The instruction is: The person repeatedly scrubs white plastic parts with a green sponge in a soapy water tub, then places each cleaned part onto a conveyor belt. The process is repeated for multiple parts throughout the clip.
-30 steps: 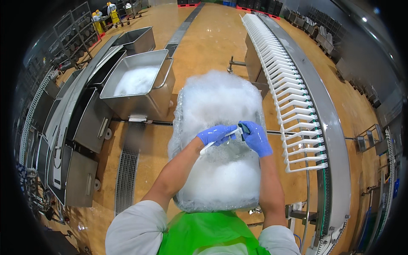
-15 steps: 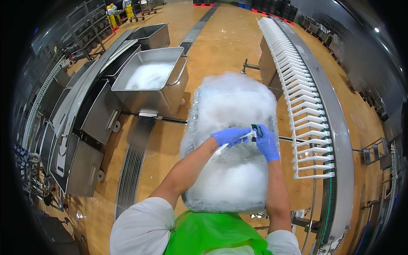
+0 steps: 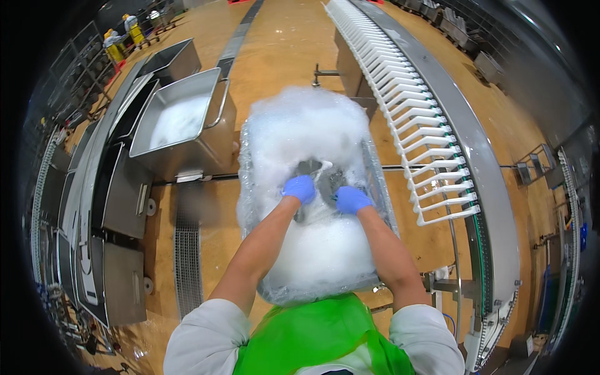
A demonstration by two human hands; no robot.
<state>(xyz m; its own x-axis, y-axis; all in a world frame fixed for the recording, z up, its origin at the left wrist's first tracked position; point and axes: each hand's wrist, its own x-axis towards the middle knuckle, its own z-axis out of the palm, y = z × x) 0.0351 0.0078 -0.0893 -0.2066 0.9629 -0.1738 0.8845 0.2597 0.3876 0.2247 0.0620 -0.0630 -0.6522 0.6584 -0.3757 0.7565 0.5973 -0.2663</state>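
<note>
Both my hands wear blue gloves and dip into a long tub (image 3: 379,181) of suds, its rim wrapped in clear plastic. My left hand (image 3: 300,188) is closed at the water, its fingertips hidden below; whatever it grips does not show. Just beyond it a slim white piece (image 3: 325,166) pokes out of the suds, mostly hidden. My right hand (image 3: 352,199) is closed on a dark green scouring pad (image 3: 335,196), of which only an edge shows. White foam (image 3: 306,125) heaps at the far end and the near end, with dark grey water between the hands.
On the right runs a curved conveyor (image 3: 437,81) with a row of white angled arms (image 3: 431,147). A steel bin (image 3: 215,140) holding foam stands left, beside several other steel bins (image 3: 122,272). A floor grate (image 3: 187,262) lies left of the tub. People (image 3: 132,28) stand far left.
Both hands have gone down from above the foam to the water and moved apart. The white piece is now mostly under the suds. The view has shifted right.
</note>
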